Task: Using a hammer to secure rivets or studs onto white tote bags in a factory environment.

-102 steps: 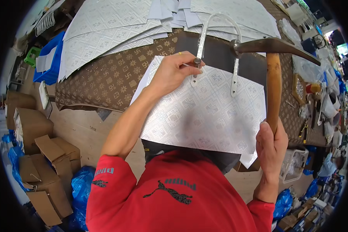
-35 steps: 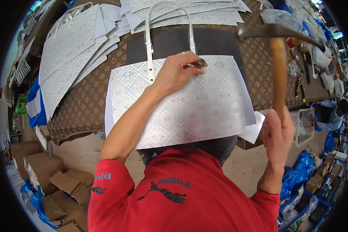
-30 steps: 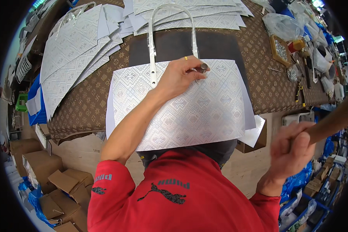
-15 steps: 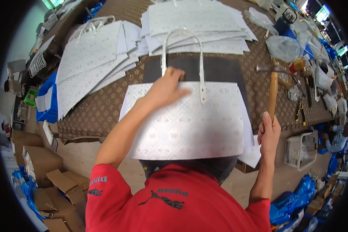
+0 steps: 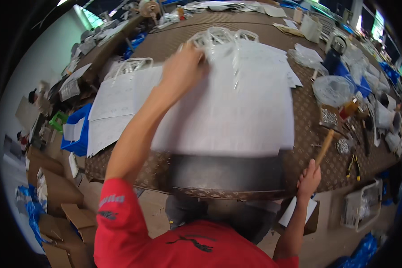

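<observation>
My left hand [image 5: 185, 67] is closed at the upper left of a pale bag panel [image 5: 228, 120], where one end of its clear-white strap handle [image 5: 235, 67] lies. Motion blur smears the fingers, and they hide the strap beneath them. The panel lies over the stack of similar panels at the far middle of the table. My right hand [image 5: 309, 179] grips the lower wooden handle of a hammer [image 5: 326, 145], held near the table's front right edge. Between my body and the panel, a dark flat mat [image 5: 228, 174] lies bare.
A second stack of panels with handles [image 5: 120, 107] lies at the left, beside a blue crate [image 5: 77, 131]. To the right are pliers [image 5: 353, 168], a box of small metal pieces [image 5: 329, 117], plastic bags [image 5: 335, 90] and a dark bottle [image 5: 335, 56]. Cardboard boxes [image 5: 60, 192] stand at the lower left.
My left hand has carried the panel forward from the mat onto the far stack. My right hand has lowered the hammer, its head now closer to the table's front. The view has tilted up.
</observation>
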Available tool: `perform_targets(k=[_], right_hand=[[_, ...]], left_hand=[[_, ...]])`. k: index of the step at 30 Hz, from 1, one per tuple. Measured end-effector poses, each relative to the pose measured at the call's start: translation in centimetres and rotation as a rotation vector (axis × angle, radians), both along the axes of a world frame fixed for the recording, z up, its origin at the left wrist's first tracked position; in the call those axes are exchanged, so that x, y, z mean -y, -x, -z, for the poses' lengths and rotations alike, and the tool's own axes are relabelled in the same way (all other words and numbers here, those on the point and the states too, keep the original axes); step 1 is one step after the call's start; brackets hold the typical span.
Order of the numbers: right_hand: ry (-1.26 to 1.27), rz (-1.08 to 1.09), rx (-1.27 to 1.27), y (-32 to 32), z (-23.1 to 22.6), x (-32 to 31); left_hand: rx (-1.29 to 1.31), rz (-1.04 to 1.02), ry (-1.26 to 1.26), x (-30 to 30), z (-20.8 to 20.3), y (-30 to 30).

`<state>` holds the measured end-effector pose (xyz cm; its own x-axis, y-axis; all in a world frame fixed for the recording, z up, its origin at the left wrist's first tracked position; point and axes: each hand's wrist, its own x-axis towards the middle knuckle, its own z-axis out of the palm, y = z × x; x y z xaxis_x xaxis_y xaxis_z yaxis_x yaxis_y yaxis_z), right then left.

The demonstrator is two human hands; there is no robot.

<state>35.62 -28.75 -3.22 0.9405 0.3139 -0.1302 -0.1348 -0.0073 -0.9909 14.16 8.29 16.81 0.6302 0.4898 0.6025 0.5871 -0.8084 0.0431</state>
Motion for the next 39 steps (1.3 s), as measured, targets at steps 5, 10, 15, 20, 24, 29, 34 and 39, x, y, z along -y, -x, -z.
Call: perform_targets(k=[5,10,15,20,24,29,34,39], right_hand=[[0.0,-0.015,0.035,0.1,0.3,0.6],[-0.015,0.011,0.052,0.1,0.8,0.0],[0.029,0.023,0.084,0.1,0.3,-0.7],[0.053,0.031,0.122,0.1,0.5,-0.4],[0.075,0.053,0.159,0.2,0.5,-0.3],[0.099,0.04,0.102,0.0,0.0,-0.9],[0.107,0.055,0.12,0.0,0.5,-0.6],[0.069,0.039,0.092,-0.6,0.6,-0.3]], left_hand=[[0.156,-0.076,0.134,-6.3,-4.0,-2.8],[-0.314,-0.274,0.22,-9.4,4.1,8.6],[-0.476,-0.367,0.241,-9.8,11.0,20.5],[-0.637,-0.4,0.253,-9.5,11.8,22.5],[-0.511,-0.453,0.196,-11.0,10.7,23.9],[0.029,-0.175,-0.349,-8.5,1.9,23.3],[-0.065,0.283,-0.246,8.4,-0.9,13.7],[-0.131,0.638,0.59,19.8,5.9,6.0]])
